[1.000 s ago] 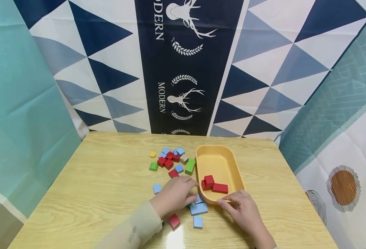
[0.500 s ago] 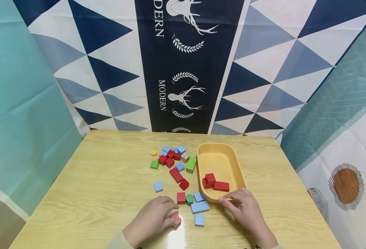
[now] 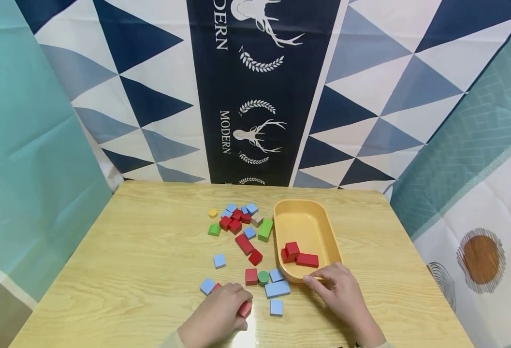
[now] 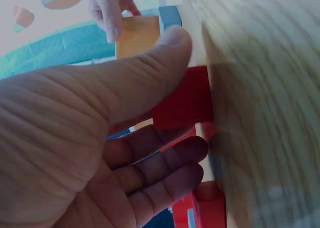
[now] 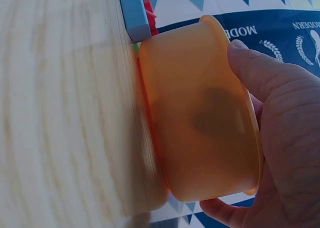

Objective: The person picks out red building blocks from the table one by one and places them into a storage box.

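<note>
one red block [image 3: 244,309] is pinched by the left hand [image 3: 217,311], one yellow tray [image 3: 296,279] by the right hand [image 3: 339,293].

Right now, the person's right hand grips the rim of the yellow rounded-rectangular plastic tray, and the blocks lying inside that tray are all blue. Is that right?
Not quite: the blocks lying inside the tray are red, not blue, as the head view shows. The rest stands: the person's right hand grips the rim of the tray.
</note>
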A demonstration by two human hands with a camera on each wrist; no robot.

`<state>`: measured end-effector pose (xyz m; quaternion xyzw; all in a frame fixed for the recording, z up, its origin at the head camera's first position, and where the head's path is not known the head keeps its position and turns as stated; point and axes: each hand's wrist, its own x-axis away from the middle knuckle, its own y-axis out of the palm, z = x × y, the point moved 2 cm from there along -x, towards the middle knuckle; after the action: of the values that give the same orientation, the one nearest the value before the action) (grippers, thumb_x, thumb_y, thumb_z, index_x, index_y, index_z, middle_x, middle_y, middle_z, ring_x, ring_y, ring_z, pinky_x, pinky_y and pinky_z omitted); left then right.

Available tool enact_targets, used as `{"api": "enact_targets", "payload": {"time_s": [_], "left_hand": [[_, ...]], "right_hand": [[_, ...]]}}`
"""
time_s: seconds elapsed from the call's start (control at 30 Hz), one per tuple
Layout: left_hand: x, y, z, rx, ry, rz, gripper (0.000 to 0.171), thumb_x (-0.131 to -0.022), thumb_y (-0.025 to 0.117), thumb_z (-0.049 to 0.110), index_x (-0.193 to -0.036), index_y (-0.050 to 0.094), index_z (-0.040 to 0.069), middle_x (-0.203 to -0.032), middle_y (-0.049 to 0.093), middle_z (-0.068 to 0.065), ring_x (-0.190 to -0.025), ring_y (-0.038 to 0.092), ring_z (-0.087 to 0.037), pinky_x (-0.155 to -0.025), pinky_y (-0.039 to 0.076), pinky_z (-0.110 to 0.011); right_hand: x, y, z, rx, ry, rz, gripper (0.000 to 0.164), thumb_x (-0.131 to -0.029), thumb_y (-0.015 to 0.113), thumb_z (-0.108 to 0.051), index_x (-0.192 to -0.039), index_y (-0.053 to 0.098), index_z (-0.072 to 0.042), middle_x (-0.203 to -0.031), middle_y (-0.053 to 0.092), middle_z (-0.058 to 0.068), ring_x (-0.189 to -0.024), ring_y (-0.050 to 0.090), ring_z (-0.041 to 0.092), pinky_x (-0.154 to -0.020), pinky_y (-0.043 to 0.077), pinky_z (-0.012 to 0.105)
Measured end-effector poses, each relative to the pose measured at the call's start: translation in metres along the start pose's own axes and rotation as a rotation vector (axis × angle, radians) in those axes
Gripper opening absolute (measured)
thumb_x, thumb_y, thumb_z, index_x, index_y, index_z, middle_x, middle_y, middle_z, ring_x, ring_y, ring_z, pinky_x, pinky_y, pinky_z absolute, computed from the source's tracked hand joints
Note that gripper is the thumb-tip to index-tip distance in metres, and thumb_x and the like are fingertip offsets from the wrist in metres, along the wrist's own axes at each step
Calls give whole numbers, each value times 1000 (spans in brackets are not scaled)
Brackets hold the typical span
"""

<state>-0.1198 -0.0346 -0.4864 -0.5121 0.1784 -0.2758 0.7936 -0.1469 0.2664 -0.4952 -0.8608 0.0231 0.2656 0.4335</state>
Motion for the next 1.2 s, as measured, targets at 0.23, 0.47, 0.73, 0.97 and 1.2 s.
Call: {"api": "enact_targets", "payload": {"time_s": [0.23, 0.47, 0.73, 0.97, 1.2], "left_hand": [[3, -1, -5, 25, -67, -2, 26, -84, 78, 30, -106, 70, 17, -96, 60, 7, -85, 50, -9, -76, 52, -29], [3, -7, -4, 144, -4, 86, 26, -87, 77, 30, -107, 67, 18, -90, 59, 13, -77, 49, -4, -67, 49, -23], [1, -10, -1, 105, 86, 243, 28, -85, 78, 33, -105, 66, 18, -94, 62, 11, -80, 51, -3, -70, 52, -23], [-9, -7, 0, 104, 87, 245, 28, -87, 76, 36, -108, 66, 20, -100, 63, 11, -86, 55, -5, -75, 54, -26], [-23, -8, 3, 83, 118, 302, 29, -87, 77, 36, -108, 65, 20, -98, 62, 11, -87, 54, -2, -76, 55, -27]], "right_hand": [[-1, 0, 1, -4, -8, 3, 10, -78, 84, -33, -77, 75, -31, -74, 64, -23, -71, 45, 6, -58, 39, 28], [-2, -1, -1, -5, -17, 13, 10, -77, 85, -31, -77, 75, -30, -73, 63, -23, -71, 45, 5, -59, 39, 28], [-1, -2, -3, 9, -15, 13, 10, -78, 85, -31, -77, 75, -30, -73, 63, -23, -71, 44, 6, -58, 38, 27], [-1, -1, -1, 13, 2, 3, 10, -78, 84, -33, -77, 75, -30, -73, 63, -23, -70, 43, 6, -58, 37, 27], [-1, 0, 1, 13, -3, -1, 10, -78, 84, -34, -77, 75, -30, -72, 62, -24, -70, 42, 5, -58, 36, 26]]}}
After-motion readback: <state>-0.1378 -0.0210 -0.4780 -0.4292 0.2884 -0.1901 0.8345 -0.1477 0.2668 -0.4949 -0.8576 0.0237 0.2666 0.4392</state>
